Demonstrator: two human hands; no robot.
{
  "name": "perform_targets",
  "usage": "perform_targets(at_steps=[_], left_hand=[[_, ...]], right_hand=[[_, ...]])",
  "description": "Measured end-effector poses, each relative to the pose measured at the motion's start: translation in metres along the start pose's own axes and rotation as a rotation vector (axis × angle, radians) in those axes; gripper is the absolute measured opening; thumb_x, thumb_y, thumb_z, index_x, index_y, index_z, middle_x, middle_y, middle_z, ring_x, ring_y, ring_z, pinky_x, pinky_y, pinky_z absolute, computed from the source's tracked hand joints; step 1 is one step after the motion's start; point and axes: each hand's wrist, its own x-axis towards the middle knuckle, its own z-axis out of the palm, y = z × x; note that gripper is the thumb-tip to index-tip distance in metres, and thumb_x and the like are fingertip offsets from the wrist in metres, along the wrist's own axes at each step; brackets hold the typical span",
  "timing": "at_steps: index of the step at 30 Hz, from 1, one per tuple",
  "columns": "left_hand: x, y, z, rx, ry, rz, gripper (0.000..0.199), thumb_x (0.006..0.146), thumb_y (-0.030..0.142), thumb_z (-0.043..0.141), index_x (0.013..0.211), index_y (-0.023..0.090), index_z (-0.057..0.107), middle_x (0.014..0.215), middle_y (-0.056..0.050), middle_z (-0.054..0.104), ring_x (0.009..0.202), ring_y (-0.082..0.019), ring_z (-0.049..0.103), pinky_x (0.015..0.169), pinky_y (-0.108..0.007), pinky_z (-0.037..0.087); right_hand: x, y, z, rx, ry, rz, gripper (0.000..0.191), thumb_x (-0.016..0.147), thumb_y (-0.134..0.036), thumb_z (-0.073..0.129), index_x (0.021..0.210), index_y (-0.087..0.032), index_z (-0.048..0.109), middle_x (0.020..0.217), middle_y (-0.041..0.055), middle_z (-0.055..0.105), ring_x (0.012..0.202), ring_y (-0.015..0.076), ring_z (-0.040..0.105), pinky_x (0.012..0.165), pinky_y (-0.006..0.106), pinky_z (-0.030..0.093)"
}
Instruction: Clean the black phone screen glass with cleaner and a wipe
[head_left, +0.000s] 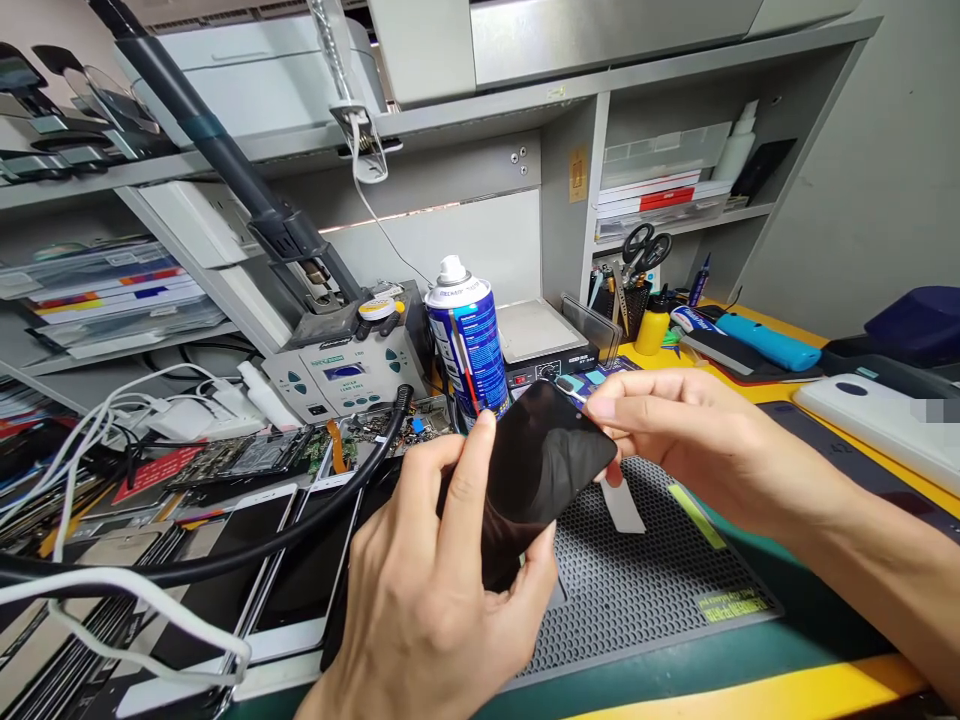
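Note:
A smartphone (551, 455) with a dark, glossy screen is held tilted above the mat. My left hand (442, 590) grips its near left side, fingers along one edge and thumb at the lower edge. At the phone's far right corner, my right hand (667, 425) is closed, thumb and fingers pressed together at the edge. A small pale tip shows beside those fingers; I cannot make out whether it is held. Beneath lies a grey perforated mat (600, 590) with a white strip (622, 507) on it.
A blue spray can (469, 345) stands just behind the phone. A black hose (247, 560) and white cables (127, 590) cross over several phones and circuit boards at left. Behind are a control station (345, 375) and a hot plate (536, 340). A yellow bottle (654, 325) stands right.

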Motion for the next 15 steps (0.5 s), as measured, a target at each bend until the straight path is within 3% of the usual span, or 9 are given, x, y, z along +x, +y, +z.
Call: perform_targets(at_steps=[4, 8, 11, 15], left_hand=[[0.0, -0.001, 0.0, -0.017, -0.01, -0.022, 0.071, 0.076, 0.027, 0.072, 0.14, 0.01, 0.045, 0.113, -0.014, 0.057, 0.096, -0.021, 0.063, 0.073, -0.031, 0.059], [-0.001, -0.001, 0.0, -0.015, -0.018, -0.025, 0.071, 0.077, 0.028, 0.071, 0.141, 0.011, 0.045, 0.114, -0.014, 0.058, 0.097, -0.022, 0.063, 0.073, -0.032, 0.059], [-0.002, -0.001, -0.001, -0.017, -0.02, -0.024, 0.071, 0.077, 0.028, 0.071, 0.141, 0.01, 0.045, 0.114, -0.013, 0.058, 0.096, -0.021, 0.063, 0.072, -0.031, 0.059], [-0.001, -0.003, -0.001, 0.001, -0.044, -0.028, 0.07, 0.077, 0.031, 0.07, 0.14, 0.011, 0.046, 0.111, -0.012, 0.057, 0.092, -0.02, 0.064, 0.069, -0.031, 0.059]], right_hand=[[0.001, -0.004, -0.001, 0.061, 0.114, 0.005, 0.015, 0.076, -0.025, 0.072, 0.088, -0.017, 0.077, 0.079, 0.0066, 0.071, 0.066, 0.0161, 0.061, 0.057, 0.025, 0.052], [0.002, -0.005, 0.0, 0.125, 0.235, -0.04, 0.009, 0.069, -0.017, 0.067, 0.068, -0.016, 0.076, 0.066, 0.0064, 0.069, 0.062, 0.0166, 0.062, 0.057, 0.025, 0.052], [0.003, -0.004, -0.001, 0.139, 0.234, -0.043, 0.01, 0.069, -0.017, 0.067, 0.065, -0.016, 0.076, 0.063, 0.0063, 0.068, 0.059, 0.0163, 0.062, 0.055, 0.025, 0.052], [0.007, -0.004, -0.012, 0.031, 0.189, -0.03, 0.011, 0.077, -0.024, 0.073, 0.081, -0.015, 0.078, 0.073, 0.006, 0.072, 0.063, 0.0161, 0.065, 0.062, 0.027, 0.055]])
